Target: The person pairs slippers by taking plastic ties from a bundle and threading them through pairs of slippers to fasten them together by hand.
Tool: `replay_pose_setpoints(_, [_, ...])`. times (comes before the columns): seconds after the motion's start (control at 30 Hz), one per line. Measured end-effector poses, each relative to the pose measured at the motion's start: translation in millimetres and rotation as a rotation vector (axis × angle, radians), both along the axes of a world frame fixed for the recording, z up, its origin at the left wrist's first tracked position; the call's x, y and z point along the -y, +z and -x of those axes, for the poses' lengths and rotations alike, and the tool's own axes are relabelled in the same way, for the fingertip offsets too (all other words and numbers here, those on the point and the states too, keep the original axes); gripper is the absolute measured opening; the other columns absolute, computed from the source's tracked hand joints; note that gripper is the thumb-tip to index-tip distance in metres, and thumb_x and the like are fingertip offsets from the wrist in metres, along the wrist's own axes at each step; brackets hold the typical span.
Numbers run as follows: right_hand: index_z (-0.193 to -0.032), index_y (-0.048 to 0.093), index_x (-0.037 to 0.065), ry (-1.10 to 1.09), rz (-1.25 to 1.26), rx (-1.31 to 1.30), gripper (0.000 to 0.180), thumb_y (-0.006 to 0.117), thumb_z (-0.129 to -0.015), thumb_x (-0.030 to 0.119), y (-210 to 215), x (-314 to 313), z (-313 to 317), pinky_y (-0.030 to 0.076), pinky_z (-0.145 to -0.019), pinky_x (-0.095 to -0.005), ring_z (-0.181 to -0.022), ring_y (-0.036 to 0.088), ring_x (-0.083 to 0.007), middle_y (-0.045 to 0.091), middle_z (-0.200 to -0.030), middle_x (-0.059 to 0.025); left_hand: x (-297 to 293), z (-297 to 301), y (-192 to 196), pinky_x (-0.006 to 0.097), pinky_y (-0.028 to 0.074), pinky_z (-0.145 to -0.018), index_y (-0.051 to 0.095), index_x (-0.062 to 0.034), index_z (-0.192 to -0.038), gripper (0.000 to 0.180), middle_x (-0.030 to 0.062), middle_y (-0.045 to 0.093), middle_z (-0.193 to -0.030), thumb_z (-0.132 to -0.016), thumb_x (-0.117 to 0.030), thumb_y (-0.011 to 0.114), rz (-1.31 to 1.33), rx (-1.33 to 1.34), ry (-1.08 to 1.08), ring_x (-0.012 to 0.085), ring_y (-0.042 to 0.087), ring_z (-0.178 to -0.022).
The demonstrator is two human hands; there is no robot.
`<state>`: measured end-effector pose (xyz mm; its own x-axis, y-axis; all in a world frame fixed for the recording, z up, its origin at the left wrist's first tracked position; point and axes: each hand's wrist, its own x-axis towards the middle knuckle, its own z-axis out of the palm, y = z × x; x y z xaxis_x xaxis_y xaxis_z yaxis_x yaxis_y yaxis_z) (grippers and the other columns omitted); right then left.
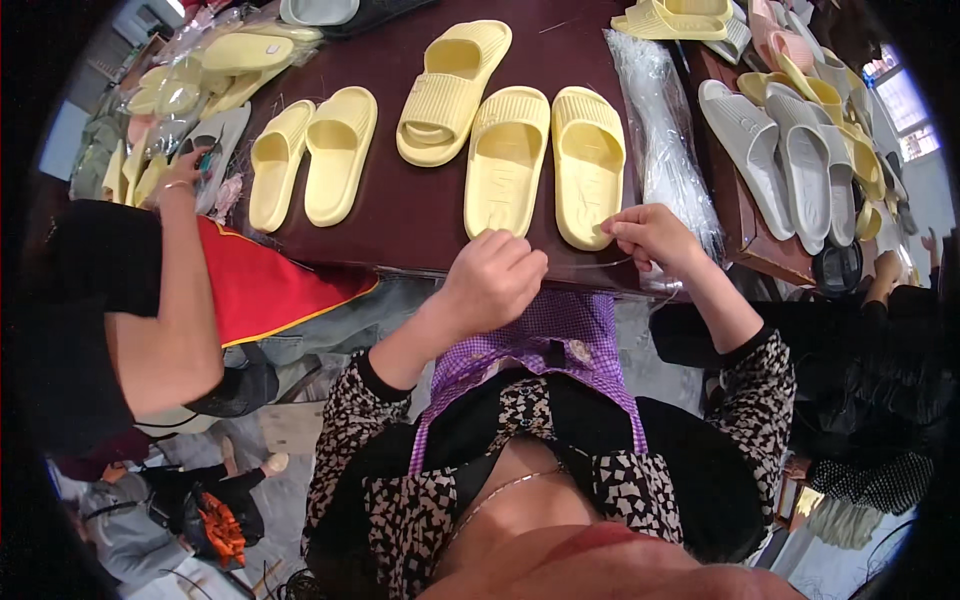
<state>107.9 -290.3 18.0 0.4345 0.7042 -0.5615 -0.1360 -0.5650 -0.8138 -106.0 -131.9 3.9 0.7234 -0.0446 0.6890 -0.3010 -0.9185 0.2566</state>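
A thin, clear plastic strand point(590, 266) runs between my hands along the table's near edge. My left hand point(497, 280) is closed on one end, just below a yellow slide sandal point(506, 165). At the toe of a second yellow sandal point(588, 170), my right hand point(655, 238) pinches the other end, fingertips close to the sole. These two sandals lie side by side in front of me. Behind them, two stacked yellow sandals point(455, 95) sit slightly tilted. Another yellow pair point(340, 155) lies to the left.
A bundle of clear plastic strands point(660, 140) lies on the dark red table point(400, 225), right of the sandals. Grey sandals point(750, 150) and others crowd the right side. Bagged yellow sandals point(235, 60) pile up at far left, where a co-worker's hand point(185, 168) works.
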Motion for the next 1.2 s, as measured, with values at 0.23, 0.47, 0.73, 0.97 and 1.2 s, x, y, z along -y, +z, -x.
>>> replay_pose_setpoints(0.23, [-0.097,0.062,-0.006,0.055,-0.075,0.122,0.021,0.055,-0.088,0.011,-1.7,-27.5,-42.2,0.034,-0.036,-0.0225,-0.042,0.042,-0.0076,0.051,-0.060,-0.0019,-35.0,-44.7,-15.3,0.036,0.044,-0.065,0.058,-0.0026,-0.076,0.007,0.0103,0.054,-0.071,-0.076,-0.009,0.060,-0.032,-0.088,0.010,0.0270,0.055,-0.069])
replay_pose_setpoints(0.47, [-0.094,0.062,-0.007,0.002,-0.189,0.368,0.022,0.053,-0.087,0.011,-2.0,-50.9,-51.1,0.039,-0.037,-0.0245,-0.045,0.049,-0.0091,0.056,-0.062,-0.0047,-62.4,-85.1,-24.1,0.037,0.046,-0.069,0.057,-0.0024,-0.081,0.007,0.0112,0.056,-0.074,-0.080,-0.009,0.056,-0.113,-0.146,0.116,0.0274,0.056,-0.073])
replay_pose_setpoints(0.73, [-0.083,0.063,-0.002,0.051,-0.053,0.650,0.020,0.050,-0.087,0.013,21.6,-49.4,-78.1,0.041,-0.039,-0.0234,-0.048,0.053,-0.0082,0.061,-0.067,-0.0041,-76.3,-98.3,-26.2,0.037,0.047,-0.071,0.057,-0.0004,-0.083,0.008,0.0123,0.058,-0.078,-0.081,-0.006,0.052,-0.077,-0.221,0.154,0.0275,0.058,-0.077])
replay_pose_setpoints(0.97, [-0.067,0.061,-0.004,0.032,-0.066,0.867,0.035,0.052,-0.087,0.024,8.9,-89.0,-131.4,0.043,-0.041,-0.0286,-0.046,0.055,-0.0141,0.059,-0.058,-0.0076,-76.5,-108.1,-32.3,0.037,0.048,-0.071,0.056,-0.0010,-0.081,0.006,0.0119,0.058,-0.078,-0.079,-0.005,0.052,-0.032,-0.208,0.203,0.0274,0.059,-0.078])
replay_pose_setpoints(1.2, [-0.076,0.066,-0.003,0.114,0.261,1.007,0.036,0.059,-0.079,0.032,-7.8,-129.8,-150.3,0.051,-0.064,-0.0385,-0.061,0.064,-0.0305,0.064,-0.067,-0.0183,-75.1,-106.6,-39.3,0.036,0.049,-0.070,0.057,0.0003,-0.084,0.008,0.0130,0.059,-0.080,-0.079,-0.003,0.051,-0.032,-0.109,0.208,0.0281,0.059,-0.077])
